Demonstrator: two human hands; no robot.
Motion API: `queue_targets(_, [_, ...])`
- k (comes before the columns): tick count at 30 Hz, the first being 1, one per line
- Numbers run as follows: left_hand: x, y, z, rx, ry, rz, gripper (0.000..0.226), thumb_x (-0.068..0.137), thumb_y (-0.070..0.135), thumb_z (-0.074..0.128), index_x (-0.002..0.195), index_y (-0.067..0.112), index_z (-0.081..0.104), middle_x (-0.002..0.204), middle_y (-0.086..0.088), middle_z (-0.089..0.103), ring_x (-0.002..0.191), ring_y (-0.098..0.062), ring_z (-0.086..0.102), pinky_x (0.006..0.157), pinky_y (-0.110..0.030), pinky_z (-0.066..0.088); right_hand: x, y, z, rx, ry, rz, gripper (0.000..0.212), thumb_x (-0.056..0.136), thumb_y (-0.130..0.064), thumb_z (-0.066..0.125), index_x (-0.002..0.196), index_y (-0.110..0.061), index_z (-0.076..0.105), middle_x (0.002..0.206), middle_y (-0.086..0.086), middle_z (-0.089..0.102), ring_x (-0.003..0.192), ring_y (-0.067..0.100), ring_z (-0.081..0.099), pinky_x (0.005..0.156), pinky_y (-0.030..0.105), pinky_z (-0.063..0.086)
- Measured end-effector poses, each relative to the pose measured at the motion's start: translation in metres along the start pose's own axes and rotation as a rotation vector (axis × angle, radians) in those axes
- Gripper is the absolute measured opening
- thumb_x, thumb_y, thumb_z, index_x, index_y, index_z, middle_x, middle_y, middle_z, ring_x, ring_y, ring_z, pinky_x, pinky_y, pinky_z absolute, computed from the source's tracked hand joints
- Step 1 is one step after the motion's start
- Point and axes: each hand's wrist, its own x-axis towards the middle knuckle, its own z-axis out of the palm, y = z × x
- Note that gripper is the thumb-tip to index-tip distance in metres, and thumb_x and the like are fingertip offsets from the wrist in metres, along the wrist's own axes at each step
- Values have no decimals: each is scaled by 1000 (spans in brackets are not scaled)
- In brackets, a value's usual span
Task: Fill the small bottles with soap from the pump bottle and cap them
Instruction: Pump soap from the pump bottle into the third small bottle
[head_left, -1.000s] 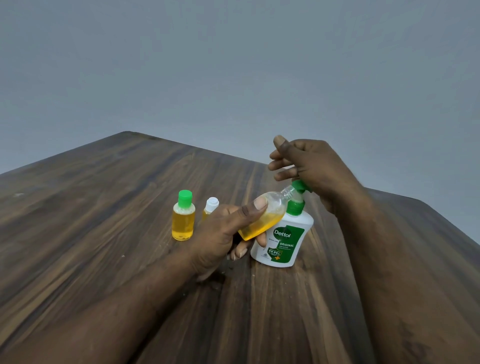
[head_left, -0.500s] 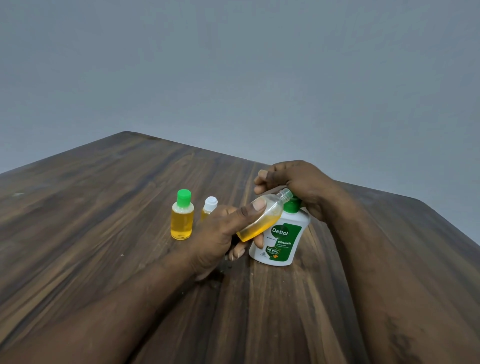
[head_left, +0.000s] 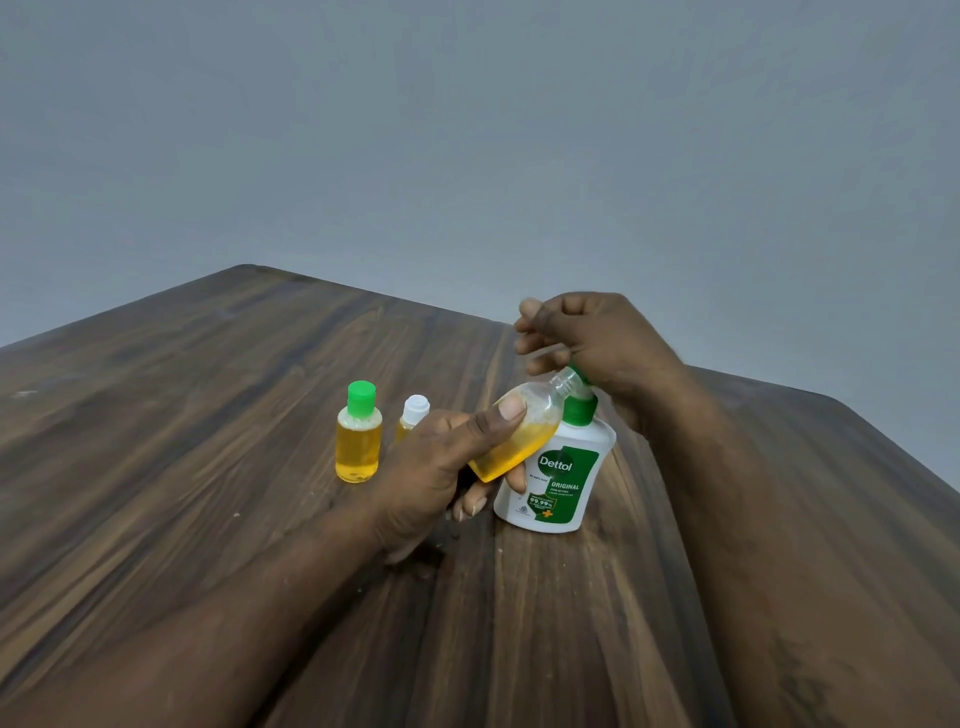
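A person's two bare forearms reach over a dark wooden table (head_left: 208, 405) in front of a plain grey wall (head_left: 467, 130).

The left hand (head_left: 431, 478) grips a small clear bottle (head_left: 524, 426) with no cap. The thumb lies along the bottle's upper side and the curled fingers wrap underneath. The bottle is tilted, its open neck pointing up and away from the hand towards the right hand. Orange-yellow soap pools in its lower end, against the fingers, filling roughly half of it.

Just beyond the left hand's fingertips, touching or nearly touching them, a white Dettol pump bottle (head_left: 558, 478) with a green label stands upright on the table. The open neck of the small bottle sits right at the green pump head (head_left: 577, 375).

The right hand (head_left: 602, 343) lies over that pump head from above. Its fingers are bent and blurred by motion, reaching out past the nozzle. Whether they close around the pump head or only rest on it cannot be told, since the hand hides the contact.

To the outer side of the left hand, near it, a small green-capped bottle (head_left: 358, 441) stands upright, nearly full of yellow soap. A small white-capped bottle (head_left: 415, 409) stands just behind the left hand's knuckles, its body mostly hidden by them.
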Motion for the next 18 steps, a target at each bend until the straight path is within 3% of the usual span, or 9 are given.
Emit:
queue_targets(3, [-1,2,-1,-2,11,-7,69,91,66,55,66,4,71,43,-10,43,39,-16,39,48,-27,33,1,8,1,24,-118,77,25,101,-22,67,105,1,74,96,13,80,77,17,72,75,30,58])
queue_targets(9, [-2,1,1,13,5,-6,67,91,64,54,64,6,71,50,-17,46,39,-17,39,46,-23,35,0,13,2,35,-208,156,22,104,-20,63,101,-3,75,103,19,78,80,21,72,86,40,58])
queue_targets(14, [-2,1,0,8,3,1,68,91,68,55,65,7,71,47,-14,44,39,-16,39,47,-24,34,-2,7,1,33,-164,102,27,104,-24,63,105,0,75,100,16,79,82,22,72,85,39,58])
queue_targets(18, [-1,1,0,-2,2,3,67,85,70,56,66,7,72,45,-11,44,39,-15,39,47,-25,34,-7,-5,-3,-34,-118,32,41,101,-44,62,107,-4,74,96,8,80,80,21,73,79,34,58])
